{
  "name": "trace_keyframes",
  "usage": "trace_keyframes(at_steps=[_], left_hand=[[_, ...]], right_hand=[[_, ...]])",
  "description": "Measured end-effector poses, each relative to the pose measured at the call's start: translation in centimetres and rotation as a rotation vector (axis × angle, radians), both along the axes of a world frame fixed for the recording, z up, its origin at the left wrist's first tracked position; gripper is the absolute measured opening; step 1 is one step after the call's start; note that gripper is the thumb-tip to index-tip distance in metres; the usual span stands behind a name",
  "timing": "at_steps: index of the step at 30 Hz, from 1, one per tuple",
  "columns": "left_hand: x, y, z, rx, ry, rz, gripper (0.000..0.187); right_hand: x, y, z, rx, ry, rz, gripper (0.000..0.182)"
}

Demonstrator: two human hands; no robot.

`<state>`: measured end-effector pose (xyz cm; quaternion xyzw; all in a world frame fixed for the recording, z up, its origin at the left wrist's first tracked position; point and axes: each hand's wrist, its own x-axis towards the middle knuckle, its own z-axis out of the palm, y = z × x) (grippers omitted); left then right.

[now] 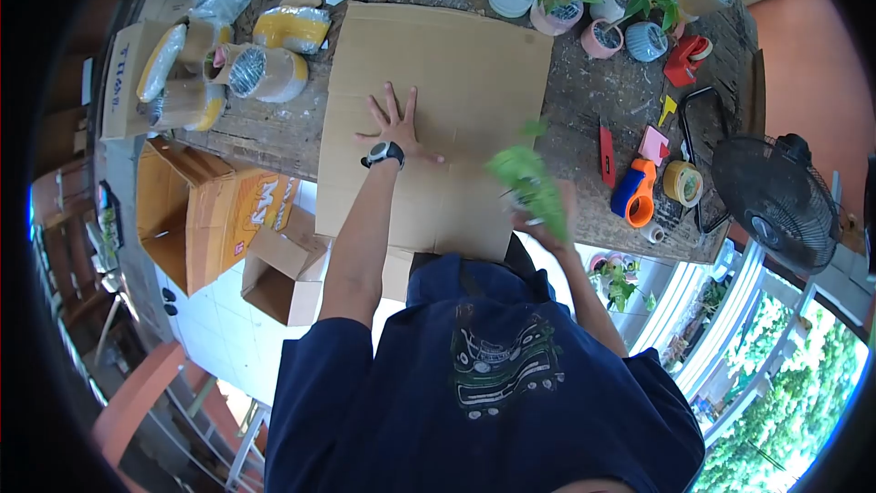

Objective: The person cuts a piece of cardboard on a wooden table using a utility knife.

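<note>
A large flat sheet of brown cardboard (438, 64) lies on the wooden table and reaches over its front edge. My left hand (399, 128), with a watch on the wrist, rests palm down on the sheet, fingers spread. At the sheet's right edge my right hand (545, 226) is closed below a leafy green plant (526, 184). The plant is blurred by motion, and its base is hidden by the hand.
Wrapped pots (265, 75) stand at the left. Potted plants (602, 36) are at the back right. A red cutter (607, 157), an orange tape dispenser (641, 194), a tape roll (683, 183) and a black fan (776, 205) are on the right. Open boxes (212, 219) sit below the table at left.
</note>
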<state>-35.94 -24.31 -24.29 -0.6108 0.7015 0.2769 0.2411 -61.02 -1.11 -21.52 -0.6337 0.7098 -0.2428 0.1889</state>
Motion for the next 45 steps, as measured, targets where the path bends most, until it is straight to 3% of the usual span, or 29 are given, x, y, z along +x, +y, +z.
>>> trace_keyframes(at_steps=[3,6,13,22,26,30,32,34,36,40,44,45], left_hand=[[0.3,0.0,0.1,-0.008,0.0,-0.005,0.152],[0.3,0.4,0.2,-0.026,-0.003,-0.015,0.151],[0.7,0.6,-0.1,-0.049,0.036,-0.011,0.15],[0.9,0.7,-0.2,-0.062,0.068,0.002,0.15],[0.4,0.4,-0.2,-0.046,0.049,-0.007,0.152],[0.5,0.4,-0.3,-0.039,0.018,-0.02,0.154],[0.5,0.4,-0.3,-0.029,0.012,-0.026,0.155],[0.5,0.2,-0.2,-0.016,0.006,-0.024,0.156],[0.4,0.1,0.0,-0.004,-0.009,-0.022,0.157],[0.4,0.0,0.0,0.004,-0.008,-0.018,0.157],[0.5,-0.3,-0.3,0.024,-0.005,-0.006,0.158],[0.5,-0.3,-0.7,0.026,0.001,-0.004,0.16]], right_hand=[[4.1,0.8,1.8,0.138,-0.304,0.035,0.078],[5.3,1.1,2.9,0.232,-0.211,0.174,0.078],[5.5,2.6,3.1,0.322,0.033,0.247,0.079],[5.7,3.8,2.6,0.316,-0.04,0.167,0.081],[4.3,3.4,2.8,0.226,-0.266,-0.096,0.079],[-0.2,1.3,2.0,0.015,-0.193,-0.223,0.073],[-3.0,-0.3,1.2,0.016,-0.519,-0.412,0.077],[-4.4,-3.5,4.0,-0.236,-0.577,-0.618,0.067],[-8.6,-5.7,2.2,-0.405,-0.553,-0.735,0.071],[-16.2,-10.6,1.4,-0.336,-0.086,-0.989,0.077],[-21.1,-13.9,-0.9,-0.291,-0.002,-1.127,0.082],[-21.4,-14.4,-0.4,-0.237,-0.082,-1.118,0.09]])
